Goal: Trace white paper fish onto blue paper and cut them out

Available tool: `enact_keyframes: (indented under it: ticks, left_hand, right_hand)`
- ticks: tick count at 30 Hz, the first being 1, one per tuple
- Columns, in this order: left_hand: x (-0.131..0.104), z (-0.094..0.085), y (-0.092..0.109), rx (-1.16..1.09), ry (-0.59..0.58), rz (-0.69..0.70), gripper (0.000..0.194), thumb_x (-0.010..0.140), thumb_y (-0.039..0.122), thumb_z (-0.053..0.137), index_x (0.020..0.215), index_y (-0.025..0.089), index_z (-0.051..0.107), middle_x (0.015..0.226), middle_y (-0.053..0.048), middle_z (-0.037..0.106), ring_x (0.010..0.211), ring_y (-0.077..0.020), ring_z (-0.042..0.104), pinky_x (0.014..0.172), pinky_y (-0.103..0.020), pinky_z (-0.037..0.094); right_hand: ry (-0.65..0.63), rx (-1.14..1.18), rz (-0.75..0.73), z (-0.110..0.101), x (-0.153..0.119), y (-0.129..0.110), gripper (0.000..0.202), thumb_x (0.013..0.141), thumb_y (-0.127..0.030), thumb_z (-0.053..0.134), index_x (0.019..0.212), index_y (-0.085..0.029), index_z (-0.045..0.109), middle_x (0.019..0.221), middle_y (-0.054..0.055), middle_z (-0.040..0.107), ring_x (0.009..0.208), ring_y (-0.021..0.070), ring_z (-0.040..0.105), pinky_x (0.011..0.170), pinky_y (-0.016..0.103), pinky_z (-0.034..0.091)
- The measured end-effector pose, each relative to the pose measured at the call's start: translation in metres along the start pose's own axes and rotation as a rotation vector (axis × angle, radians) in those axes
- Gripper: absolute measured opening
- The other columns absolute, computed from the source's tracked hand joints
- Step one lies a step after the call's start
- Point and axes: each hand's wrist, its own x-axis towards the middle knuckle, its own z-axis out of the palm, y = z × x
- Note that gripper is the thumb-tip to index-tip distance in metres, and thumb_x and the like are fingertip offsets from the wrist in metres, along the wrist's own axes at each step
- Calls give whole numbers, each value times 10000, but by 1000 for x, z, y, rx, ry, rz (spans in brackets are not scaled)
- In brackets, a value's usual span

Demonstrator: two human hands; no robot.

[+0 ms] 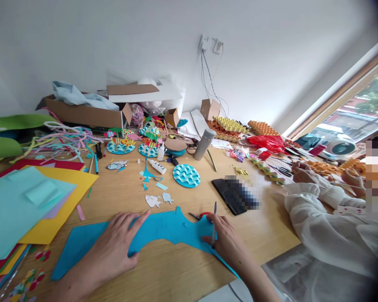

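A cut sheet of blue paper (164, 226) with curved notches along its edges lies on the table in front of me. My left hand (118, 241) rests flat on its left part, fingers stretched out. At the right end of the sheet, my right hand (224, 235) grips a pen (214, 209) upright, its fingertips at the paper. Scissors with red handles (205, 215) lie just behind the sheet, partly hidden by that hand. Beyond the paper are a white fish cutout (153, 201), a smaller light-blue one (167, 198) and several blue scraps.
A blue disc with wavy paper strips (186, 175), a glue bottle (157, 166), a grey flask (204, 144) and a phone (229, 196) stand or lie farther back. Coloured sheets (61, 201) are stacked at left. A co-worker's white sleeve (308, 209) reaches in from the right.
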Motion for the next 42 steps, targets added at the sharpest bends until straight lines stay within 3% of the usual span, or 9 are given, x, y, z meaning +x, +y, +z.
enact_keyframes:
  ticks: [5, 12, 17, 23, 26, 29, 33, 42]
  left_hand:
    - [-1, 2, 0, 20, 24, -9, 889, 648, 181, 556, 1484, 308, 282, 1312, -75, 527, 1228, -286, 467, 1063, -463, 369]
    - [-2, 3, 0, 42, 37, -9, 899, 637, 179, 561, 1480, 312, 278, 1324, -82, 521, 1231, -299, 475, 1053, -471, 383]
    - [-2, 3, 1, 50, 40, -21, 880, 620, 173, 567, 1460, 294, 330, 1298, -91, 539, 1207, -308, 494, 1044, -476, 395]
    - [-2, 4, 0, 52, 55, -11, 893, 628, 165, 566, 1467, 318, 302, 1301, -77, 532, 1209, -301, 489, 1046, -465, 396]
    - [-3, 5, -1, 53, 62, -5, 904, 625, 163, 576, 1469, 326, 295, 1302, -75, 530, 1204, -302, 492, 1039, -460, 402]
    - [-4, 5, -1, 58, 73, -3, 902, 628, 158, 578, 1471, 319, 298, 1313, -85, 520, 1212, -308, 487, 1034, -463, 406]
    - [-4, 6, -1, 70, 70, -6, 875, 639, 167, 578, 1465, 300, 320, 1318, -100, 516, 1215, -315, 486, 1032, -474, 408]
    - [-5, 12, -6, 95, 111, 27, 910, 646, 176, 572, 1486, 322, 254, 1307, -83, 511, 1207, -295, 479, 1028, -457, 403]
  right_hand:
    - [24, 19, 41, 4, -2, -6, 450, 742, -162, 698, 1163, -190, 543, 1109, 135, 594, 1065, 325, 557, 901, 455, 455]
    - [40, 194, 32, 7, -6, -9, 370, 822, -70, 504, 1151, -238, 472, 1165, 101, 527, 1027, 243, 624, 812, 362, 510]
    - [-12, 219, 48, 12, -5, -21, 403, 759, -131, 650, 1111, -237, 483, 1171, 93, 560, 1047, 267, 608, 870, 399, 493]
    - [-109, 212, 78, 17, -10, -42, 530, 688, -124, 720, 1164, -181, 493, 1277, 166, 535, 1243, 324, 481, 1029, 454, 383]
    - [-155, 237, 120, 17, -12, -48, 542, 677, -96, 694, 1161, -183, 468, 1275, 165, 538, 1203, 311, 521, 987, 436, 411]
    - [-188, 236, 162, 15, -13, -51, 483, 677, -86, 671, 1094, -200, 456, 1121, 132, 619, 1043, 289, 614, 871, 402, 462]
    - [-184, 214, 163, 14, -14, -46, 371, 702, -102, 633, 1014, -209, 463, 902, 74, 656, 833, 263, 648, 703, 351, 465]
    - [-52, 250, 159, -10, -14, -11, 256, 800, -274, 537, 1041, -205, 482, 870, 61, 660, 793, 265, 633, 691, 364, 451]
